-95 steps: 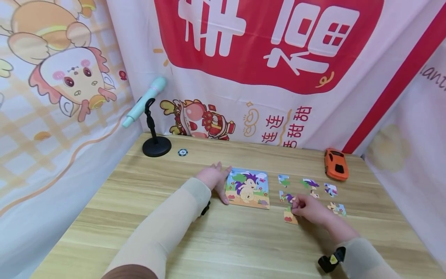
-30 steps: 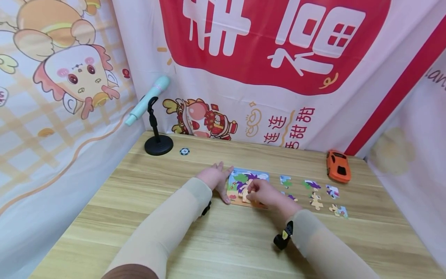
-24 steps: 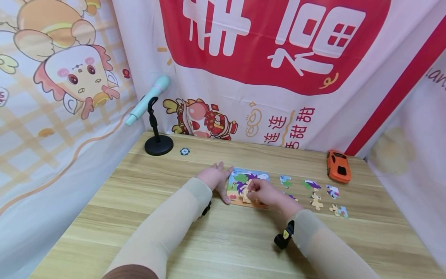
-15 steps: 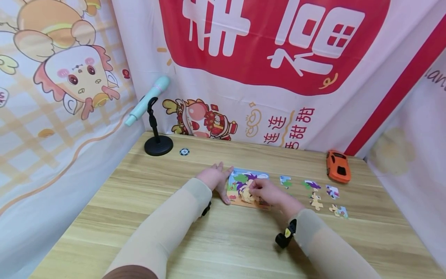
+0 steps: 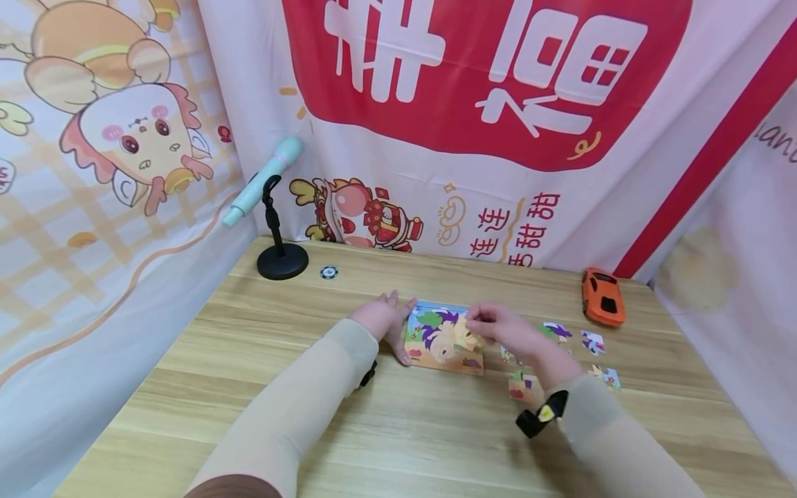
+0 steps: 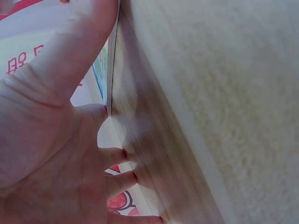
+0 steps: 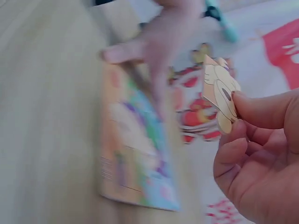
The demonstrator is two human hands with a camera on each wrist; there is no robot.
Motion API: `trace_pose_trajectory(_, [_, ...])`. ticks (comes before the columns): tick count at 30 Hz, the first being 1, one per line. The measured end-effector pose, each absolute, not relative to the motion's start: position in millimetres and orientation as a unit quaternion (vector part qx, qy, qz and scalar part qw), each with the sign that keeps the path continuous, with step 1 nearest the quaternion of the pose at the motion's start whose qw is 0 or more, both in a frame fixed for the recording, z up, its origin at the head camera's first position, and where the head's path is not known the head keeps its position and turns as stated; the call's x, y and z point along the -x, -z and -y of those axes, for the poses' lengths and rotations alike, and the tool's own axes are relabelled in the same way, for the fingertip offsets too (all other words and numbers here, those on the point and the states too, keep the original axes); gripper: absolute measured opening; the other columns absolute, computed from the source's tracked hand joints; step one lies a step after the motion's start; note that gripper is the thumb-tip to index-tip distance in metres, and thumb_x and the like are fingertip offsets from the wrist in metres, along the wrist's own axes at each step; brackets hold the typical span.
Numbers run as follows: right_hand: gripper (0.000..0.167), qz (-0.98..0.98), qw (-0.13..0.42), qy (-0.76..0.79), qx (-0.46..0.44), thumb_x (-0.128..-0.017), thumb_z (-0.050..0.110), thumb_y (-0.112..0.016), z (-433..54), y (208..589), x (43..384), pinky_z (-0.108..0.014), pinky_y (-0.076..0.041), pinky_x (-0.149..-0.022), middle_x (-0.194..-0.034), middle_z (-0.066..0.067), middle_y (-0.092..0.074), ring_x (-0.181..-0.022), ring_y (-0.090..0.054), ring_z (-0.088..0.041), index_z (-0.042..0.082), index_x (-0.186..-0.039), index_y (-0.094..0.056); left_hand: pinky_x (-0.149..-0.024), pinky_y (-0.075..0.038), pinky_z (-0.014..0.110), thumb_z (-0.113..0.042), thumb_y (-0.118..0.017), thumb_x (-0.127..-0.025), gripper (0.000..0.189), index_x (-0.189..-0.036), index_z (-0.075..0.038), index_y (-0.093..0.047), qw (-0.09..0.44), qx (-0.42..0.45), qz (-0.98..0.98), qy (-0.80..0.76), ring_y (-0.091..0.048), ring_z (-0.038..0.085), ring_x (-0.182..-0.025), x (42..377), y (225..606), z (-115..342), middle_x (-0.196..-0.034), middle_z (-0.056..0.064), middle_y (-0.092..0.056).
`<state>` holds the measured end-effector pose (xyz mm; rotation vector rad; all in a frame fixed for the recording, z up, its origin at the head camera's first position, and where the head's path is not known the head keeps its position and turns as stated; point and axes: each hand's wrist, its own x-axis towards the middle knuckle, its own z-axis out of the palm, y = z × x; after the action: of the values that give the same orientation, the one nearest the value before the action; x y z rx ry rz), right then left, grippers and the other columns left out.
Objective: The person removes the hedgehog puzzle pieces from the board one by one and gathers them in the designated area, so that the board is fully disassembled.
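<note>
A square picture puzzle board (image 5: 438, 351) with a purple-haired cartoon hedgehog lies flat on the wooden table. My left hand (image 5: 384, 322) rests along its left edge, fingers spread; thumb and forefinger touch the board's side in the left wrist view. Between thumb and fingers, my right hand (image 5: 503, 328) pinches a tan puzzle piece (image 7: 220, 88), held above the right part of the board. Loose puzzle pieces lie to the right, among them a purple-green one (image 5: 556, 330), a blue-purple one (image 5: 592, 342) and one with a red patch (image 5: 523, 389). My right hand and forearm hide others.
An orange toy car (image 5: 602, 297) sits at the back right. At the back left stand a mint microphone (image 5: 264, 181) on a black stand (image 5: 282, 261) and a small round chip (image 5: 328, 272). Printed cloth (image 5: 386, 152) hangs behind the table.
My right hand went from the loose pieces on the right to the board, worked low over it, and has now risen up and rightward with the tan puzzle piece. My left hand stays put.
</note>
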<state>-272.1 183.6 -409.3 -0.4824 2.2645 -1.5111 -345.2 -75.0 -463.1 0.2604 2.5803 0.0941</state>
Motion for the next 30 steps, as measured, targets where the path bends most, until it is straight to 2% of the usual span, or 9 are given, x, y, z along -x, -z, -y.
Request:
trace_pose_trajectory(4, [0.020, -0.830, 0.182, 0.493, 0.184, -0.100, 0.019, -0.060, -221, 384, 263, -0.028, -0.044, -0.060, -0.080, -0.009, -0.049, -0.066, -0.044, -0.020, -0.001, -0.102, -0.058, -0.115, -0.016, 0.058, -0.073, -0.082, -0.030, 0.154, -0.156, -0.042, 0.002, 0.266, -0.104, -0.958, -0.035, 0.004, 0.033, -0.149, 346, 465, 75, -0.164, 0.010, 0.011])
trace_pose_trajectory(7, [0.019, -0.860, 0.174, 0.444, 0.181, -0.098, 0.020, -0.062, -255, 376, 256, -0.030, -0.046, -0.064, -0.086, -0.011, -0.054, -0.073, -0.048, -0.021, 0.001, -0.099, -0.061, -0.115, -0.016, 0.058, -0.074, -0.082, -0.029, 0.154, -0.155, -0.042, 0.001, 0.264, -0.106, -0.958, -0.036, 0.004, 0.033, -0.149, 348, 467, 75, -0.164, 0.010, 0.010])
trace_pose_trajectory(12, [0.014, -0.886, 0.191, 0.390, 0.161, -0.096, 0.017, -0.066, -307, 387, 244, -0.037, -0.048, -0.071, -0.089, -0.010, -0.059, -0.083, -0.052, -0.024, 0.003, -0.097, -0.064, -0.115, -0.015, 0.059, -0.074, -0.081, -0.028, 0.156, -0.155, -0.042, 0.002, 0.268, -0.102, -0.957, -0.036, 0.004, 0.034, -0.149, 350, 468, 75, -0.164, 0.010, 0.012])
trace_pose_trajectory(15, [0.014, -0.893, 0.213, 0.372, 0.139, -0.094, 0.016, -0.069, -328, 402, 238, -0.034, -0.047, -0.068, -0.086, -0.007, -0.058, -0.079, -0.051, -0.022, 0.004, -0.098, -0.063, -0.114, -0.014, 0.061, -0.074, -0.081, -0.027, 0.157, -0.156, -0.042, 0.003, 0.273, -0.099, -0.956, -0.037, 0.005, 0.034, -0.149, 351, 468, 75, -0.164, 0.009, 0.012])
trace_pose_trajectory(20, [0.015, -0.893, 0.221, 0.371, 0.125, -0.090, 0.013, -0.072, -345, 427, 231, -0.029, -0.045, -0.060, -0.083, -0.007, -0.058, -0.074, -0.051, -0.020, 0.002, -0.096, -0.062, -0.114, -0.013, 0.061, -0.073, -0.083, -0.031, 0.155, -0.156, -0.041, 0.001, 0.271, -0.100, -0.957, -0.037, 0.004, 0.036, -0.148, 347, 463, 75, -0.164, 0.011, 0.011])
trace_pose_trajectory(25, [0.012, -0.895, 0.211, 0.379, 0.102, -0.090, 0.008, -0.071, -349, 445, 229, -0.030, -0.046, -0.059, -0.082, -0.007, -0.057, -0.072, -0.052, -0.021, 0.001, -0.094, -0.063, -0.114, -0.014, 0.062, -0.069, -0.086, -0.040, 0.148, -0.159, -0.037, -0.003, 0.263, -0.108, -0.958, -0.038, 0.002, 0.037, -0.148, 336, 451, 75, -0.164, 0.013, 0.006])
trace_pose_trajectory(30, [0.009, -0.899, 0.200, 0.378, 0.096, -0.090, 0.002, -0.070, -348, 452, 229, -0.032, -0.047, -0.056, -0.080, -0.008, -0.056, -0.069, -0.053, -0.022, 0.000, -0.093, -0.061, -0.115, -0.017, 0.056, -0.063, -0.088, -0.047, 0.141, -0.160, -0.031, -0.011, 0.251, -0.116, -0.959, -0.056, -0.004, 0.036, -0.149, 318, 429, 75, -0.164, 0.014, -0.001])
